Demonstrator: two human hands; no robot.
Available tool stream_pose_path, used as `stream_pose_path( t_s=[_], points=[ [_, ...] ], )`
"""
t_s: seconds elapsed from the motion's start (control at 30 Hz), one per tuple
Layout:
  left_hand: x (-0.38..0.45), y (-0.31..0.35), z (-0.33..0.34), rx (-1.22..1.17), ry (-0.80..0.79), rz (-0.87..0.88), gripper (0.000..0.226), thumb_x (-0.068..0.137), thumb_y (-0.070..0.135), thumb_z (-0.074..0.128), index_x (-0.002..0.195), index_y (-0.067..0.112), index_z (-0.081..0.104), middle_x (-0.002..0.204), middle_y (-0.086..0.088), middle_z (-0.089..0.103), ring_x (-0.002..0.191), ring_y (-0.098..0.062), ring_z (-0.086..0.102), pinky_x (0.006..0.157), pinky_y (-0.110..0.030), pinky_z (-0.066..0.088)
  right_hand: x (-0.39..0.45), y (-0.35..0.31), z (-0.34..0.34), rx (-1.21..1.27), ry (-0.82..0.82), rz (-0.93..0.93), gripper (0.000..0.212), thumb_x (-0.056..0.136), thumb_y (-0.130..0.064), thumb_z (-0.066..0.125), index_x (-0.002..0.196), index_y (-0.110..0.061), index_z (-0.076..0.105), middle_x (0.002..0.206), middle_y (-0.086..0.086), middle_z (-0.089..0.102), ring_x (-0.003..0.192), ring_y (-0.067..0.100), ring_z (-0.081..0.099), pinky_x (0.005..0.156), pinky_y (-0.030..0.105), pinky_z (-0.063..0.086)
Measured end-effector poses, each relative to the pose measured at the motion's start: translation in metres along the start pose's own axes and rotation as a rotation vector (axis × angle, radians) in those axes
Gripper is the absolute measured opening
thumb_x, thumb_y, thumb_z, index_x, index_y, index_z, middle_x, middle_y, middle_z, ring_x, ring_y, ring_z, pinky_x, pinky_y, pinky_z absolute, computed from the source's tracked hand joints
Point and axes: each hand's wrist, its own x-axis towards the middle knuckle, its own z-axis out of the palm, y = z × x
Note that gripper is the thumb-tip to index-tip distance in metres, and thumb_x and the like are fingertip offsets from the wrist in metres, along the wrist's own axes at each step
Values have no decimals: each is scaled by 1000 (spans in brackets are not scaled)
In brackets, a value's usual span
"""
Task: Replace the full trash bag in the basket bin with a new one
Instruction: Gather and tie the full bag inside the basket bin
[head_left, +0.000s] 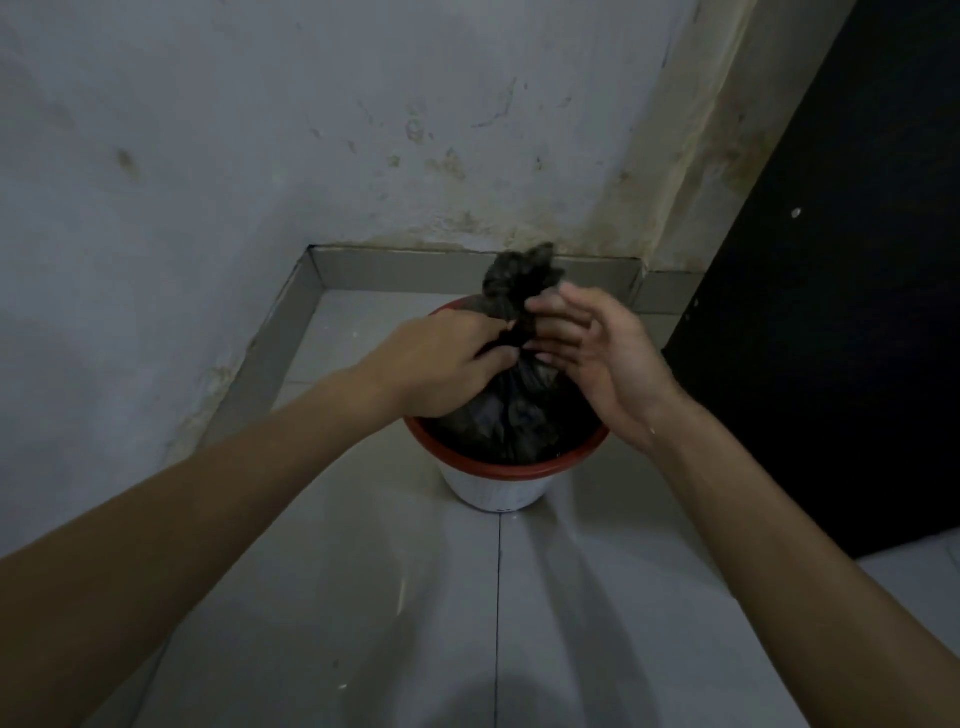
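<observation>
The black trash bag (511, 410) sits in the red-rimmed bin (498, 470), its gathered neck pointing up. My left hand (441, 364) grips that neck; my right hand (597, 353) curls its fingers against it. Grey tiled floor (415, 597), stained wall (260, 156) beyond.

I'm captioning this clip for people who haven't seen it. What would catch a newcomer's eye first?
First, the two hands at the centre: the left hand grips the gathered neck of a black trash bag, with the right hand at the same neck, fingers less curled. The bag sits in a white bin with a red rim, standing on pale floor tiles below a stained wall.
</observation>
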Motion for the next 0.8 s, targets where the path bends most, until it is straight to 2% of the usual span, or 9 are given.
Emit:
stream_pose_path(
  t_s=[0.1,0.17,0.2,0.37,0.47,0.63,0.67,0.73,0.8],
  points=[
    [-5,-8,8,-101,46,-13,26,102,37,44,109,23,65,102,2,64,96,-19,60,72,-33,40,-4,9,-3,23,-42,-95,34,81,-14,68,114,-13,62,97,7,75,91,19,73,82,25,57],
    [-7,-12,15,-112,94,8,29,103,36,42,98,18,64,92,5,61,91,-19,60,69,-33,38,-2,17,-1,-89,-7,-153,43,79,6,75,117,-9,62,96,3,75,90,14,74,81,23,56],
    [-7,-14,18,-105,105,23,31,102,38,40,95,18,63,90,6,61,89,-18,59,70,-34,39,-2,19,1,-154,18,-162,43,78,9,77,115,-7,65,92,0,75,87,11,74,81,21,55],
    [-9,-14,33,-80,146,37,32,101,40,38,93,19,61,84,12,51,80,-9,45,73,-40,44,-2,29,7,-335,116,-215,19,81,-7,81,99,-7,78,90,1,79,89,13,76,81,25,57],
    [-8,-11,34,-62,167,48,27,100,37,43,88,19,59,81,11,51,78,-11,47,70,-40,44,-3,33,7,-376,149,-247,8,82,-11,81,90,-14,80,88,-1,80,87,14,76,81,28,58],
    [-5,-14,33,-33,118,60,24,99,37,49,79,24,53,76,10,51,74,-15,53,60,-33,36,-2,37,3,-580,203,-308,14,82,-22,82,95,-18,82,92,-5,79,90,9,75,85,39,61],
    [-4,-14,33,-37,89,46,25,99,39,49,80,25,54,78,10,54,75,-15,55,59,-32,36,-2,39,2,-675,216,-361,15,83,-23,81,96,-18,81,91,-6,79,88,8,74,81,39,61],
    [-2,-14,31,-77,18,8,28,100,43,49,88,22,63,88,8,65,82,-14,60,64,-31,41,-6,40,1,-863,197,-565,13,87,-18,76,99,-12,77,91,-9,73,84,0,69,74,28,59],
    [-1,-12,24,-116,-63,-8,28,101,40,47,105,21,68,103,8,66,94,-13,61,73,-27,40,-8,42,-2,-1021,118,-799,15,90,-8,71,105,-3,71,99,0,70,91,9,67,79,25,55]
  ],
)
